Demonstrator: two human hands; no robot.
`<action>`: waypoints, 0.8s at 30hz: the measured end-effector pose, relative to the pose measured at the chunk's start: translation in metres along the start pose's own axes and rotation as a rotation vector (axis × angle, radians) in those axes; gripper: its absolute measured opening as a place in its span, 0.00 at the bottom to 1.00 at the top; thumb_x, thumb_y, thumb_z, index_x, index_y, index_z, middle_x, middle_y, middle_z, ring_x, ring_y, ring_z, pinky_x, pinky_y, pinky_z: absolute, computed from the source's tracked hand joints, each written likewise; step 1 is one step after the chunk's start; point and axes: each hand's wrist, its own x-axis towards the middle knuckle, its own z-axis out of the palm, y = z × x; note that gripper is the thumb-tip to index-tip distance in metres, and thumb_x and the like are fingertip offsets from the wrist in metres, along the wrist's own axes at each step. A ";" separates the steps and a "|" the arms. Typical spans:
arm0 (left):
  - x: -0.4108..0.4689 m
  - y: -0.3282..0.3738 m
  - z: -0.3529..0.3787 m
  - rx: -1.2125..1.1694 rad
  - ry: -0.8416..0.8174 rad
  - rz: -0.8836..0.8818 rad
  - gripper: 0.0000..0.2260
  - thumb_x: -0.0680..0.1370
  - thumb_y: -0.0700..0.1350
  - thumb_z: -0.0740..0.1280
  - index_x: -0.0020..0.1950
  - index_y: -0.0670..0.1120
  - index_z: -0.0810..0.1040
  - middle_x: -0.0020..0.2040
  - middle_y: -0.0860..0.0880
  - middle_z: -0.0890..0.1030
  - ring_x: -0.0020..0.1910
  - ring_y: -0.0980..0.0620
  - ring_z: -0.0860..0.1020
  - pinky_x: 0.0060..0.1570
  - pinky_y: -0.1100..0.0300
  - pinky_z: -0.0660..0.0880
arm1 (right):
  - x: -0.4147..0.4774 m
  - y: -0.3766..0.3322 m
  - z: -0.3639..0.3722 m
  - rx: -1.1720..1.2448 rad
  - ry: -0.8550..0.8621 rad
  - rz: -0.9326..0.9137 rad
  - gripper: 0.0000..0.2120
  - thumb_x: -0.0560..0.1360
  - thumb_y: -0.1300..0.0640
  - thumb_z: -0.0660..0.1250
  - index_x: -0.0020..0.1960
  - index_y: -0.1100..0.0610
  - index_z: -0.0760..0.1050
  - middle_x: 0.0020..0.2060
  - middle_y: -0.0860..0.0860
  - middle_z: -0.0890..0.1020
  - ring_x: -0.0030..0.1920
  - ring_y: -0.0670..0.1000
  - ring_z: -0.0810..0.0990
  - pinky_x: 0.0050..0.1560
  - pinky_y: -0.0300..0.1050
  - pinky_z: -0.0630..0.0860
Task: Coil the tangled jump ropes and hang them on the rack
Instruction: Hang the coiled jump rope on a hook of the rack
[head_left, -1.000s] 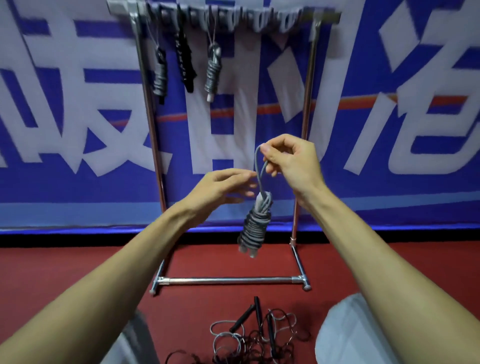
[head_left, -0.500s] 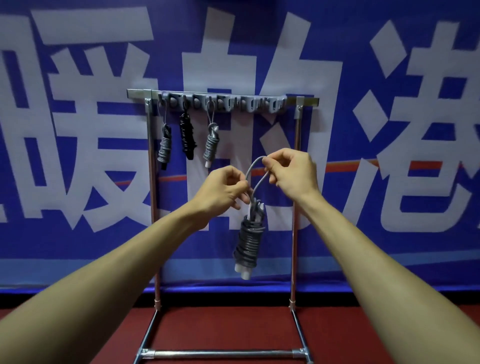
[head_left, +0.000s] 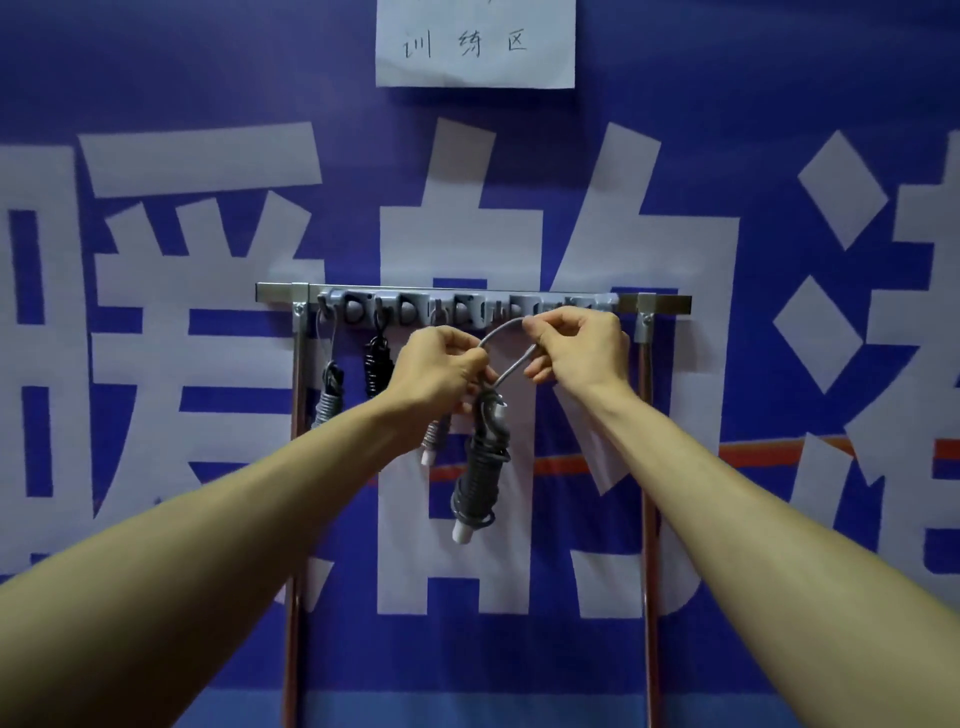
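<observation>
– From the head camera, how many ropes do you count?

– Four. Three hang from the hook strip (head_left: 470, 307) of the rack (head_left: 275, 292): a grey hung rope (head_left: 328, 396) at the far left, a black hung rope (head_left: 377, 364) next to it, then a third hung rope (head_left: 434, 441) with a pale handle. The fourth, a coiled grey rope (head_left: 479, 473), dangles in front of the rack, below the two hands.

– And the hands?

– Two, both bare. The left hand (head_left: 441, 370) has its fingers curled, pinching the loop (head_left: 506, 332) low down, just above the bundle. The right hand (head_left: 582, 347) pinches the loop's top between thumb and forefinger, just under the strip. Whether the loop touches a hook, I can't tell.

– What's hidden?

– The third rope's upper part sits behind the left hand. The right hand covers part of the strip, so I can't count the hooks. The two posts (head_left: 647, 571) run out at the bottom edge, and the paper sheet (head_left: 475, 44) on the blue banner (head_left: 779, 130) is cut off at the top.
</observation>
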 end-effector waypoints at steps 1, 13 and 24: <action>0.014 -0.001 0.001 0.010 0.012 0.012 0.09 0.78 0.36 0.63 0.40 0.45 0.77 0.33 0.48 0.82 0.29 0.53 0.77 0.22 0.65 0.70 | 0.014 0.003 0.006 0.029 0.003 0.025 0.08 0.74 0.58 0.71 0.37 0.55 0.79 0.26 0.51 0.80 0.23 0.48 0.80 0.26 0.40 0.77; 0.127 -0.025 0.017 0.155 0.078 0.060 0.13 0.77 0.36 0.62 0.34 0.42 0.80 0.33 0.43 0.80 0.29 0.48 0.76 0.22 0.62 0.73 | 0.113 0.039 0.057 -0.033 0.074 0.124 0.11 0.78 0.59 0.66 0.38 0.61 0.76 0.26 0.55 0.78 0.22 0.51 0.79 0.21 0.38 0.74; 0.123 -0.059 0.025 0.109 0.022 -0.058 0.11 0.78 0.36 0.61 0.39 0.41 0.80 0.41 0.38 0.84 0.33 0.47 0.79 0.27 0.60 0.77 | 0.103 0.061 0.067 -0.179 0.005 0.185 0.07 0.77 0.57 0.67 0.43 0.59 0.81 0.28 0.53 0.79 0.14 0.42 0.71 0.16 0.31 0.63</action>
